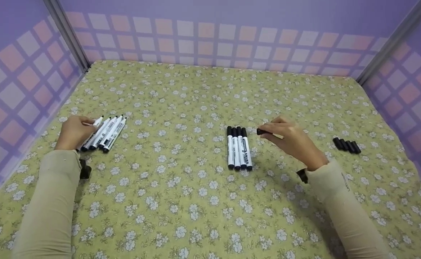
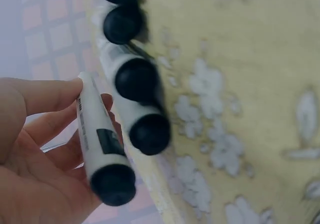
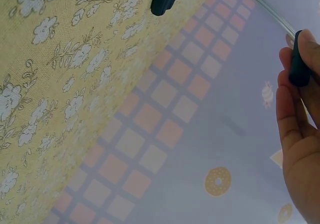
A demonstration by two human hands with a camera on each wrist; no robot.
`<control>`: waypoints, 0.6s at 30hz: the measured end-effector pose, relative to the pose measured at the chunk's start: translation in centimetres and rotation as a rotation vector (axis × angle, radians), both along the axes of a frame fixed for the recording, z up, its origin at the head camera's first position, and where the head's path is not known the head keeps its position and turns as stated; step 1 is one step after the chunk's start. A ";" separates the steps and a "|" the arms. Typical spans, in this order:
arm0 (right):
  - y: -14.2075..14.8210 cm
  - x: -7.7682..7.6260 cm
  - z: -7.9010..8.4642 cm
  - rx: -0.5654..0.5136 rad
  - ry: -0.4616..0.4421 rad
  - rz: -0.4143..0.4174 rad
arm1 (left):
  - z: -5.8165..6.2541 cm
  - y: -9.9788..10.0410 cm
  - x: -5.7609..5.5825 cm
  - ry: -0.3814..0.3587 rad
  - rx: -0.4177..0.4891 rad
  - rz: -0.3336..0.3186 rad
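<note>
My left hand [image 1: 75, 131] pinches a white marker [image 2: 97, 129] between thumb and fingers. It has no cap, and its dark tail end faces the left wrist camera. Right beside it lie several more uncapped markers [image 1: 115, 133], side by side with their tips pointing away. Over the cloth right of centre, my right hand [image 1: 290, 139] holds a black marker cap [image 3: 299, 67] by the thumb and fingertips. Just left of that hand, several capped markers [image 1: 231, 151] form a neat row, black caps at the far end.
Several loose black caps [image 1: 346, 145] lie in a short row at the right. A yellow floral cloth [image 1: 181, 201] covers the table. Purple checked panels [image 1: 210, 43] stand at the back and both sides, with metal posts [image 1: 66, 34] at the corners.
</note>
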State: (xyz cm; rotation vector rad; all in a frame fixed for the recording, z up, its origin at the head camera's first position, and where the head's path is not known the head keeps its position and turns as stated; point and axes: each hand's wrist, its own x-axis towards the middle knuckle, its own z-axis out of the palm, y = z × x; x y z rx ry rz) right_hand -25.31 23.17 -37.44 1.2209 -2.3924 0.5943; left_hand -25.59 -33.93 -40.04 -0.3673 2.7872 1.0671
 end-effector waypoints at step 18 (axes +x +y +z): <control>0.0 0.2 -0.5 0.011 -0.041 -0.014 | -0.8 -0.2 -0.6 -0.097 0.053 0.024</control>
